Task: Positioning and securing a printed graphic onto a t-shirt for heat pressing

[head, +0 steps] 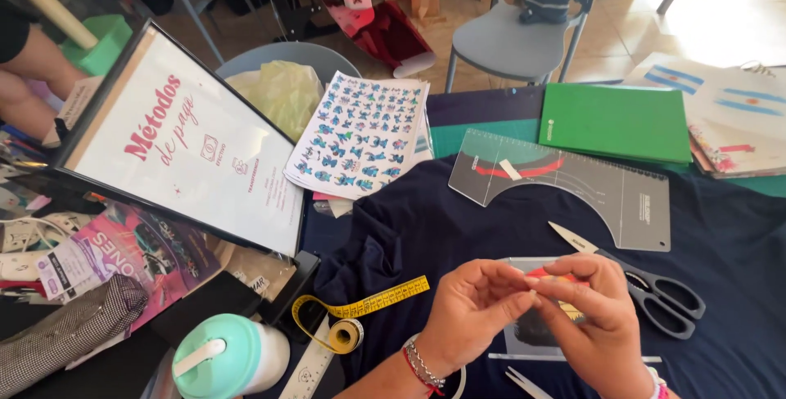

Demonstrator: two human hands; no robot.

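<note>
My left hand and my right hand meet over a dark navy garment spread on the table. Both pinch a small flat red and clear piece between thumb and fingertips. Under my hands lies a clear sheet with a dark print. Black-handled scissors rest just right of my right hand, blades pointing up-left. A yellow tape measure lies partly unrolled to the left of my left wrist.
A clear curved ruler guide lies on the garment, a green folder behind it. A sheet of blue character stickers, a framed white sign, a mint-lidded cup and a grey chair surround the area.
</note>
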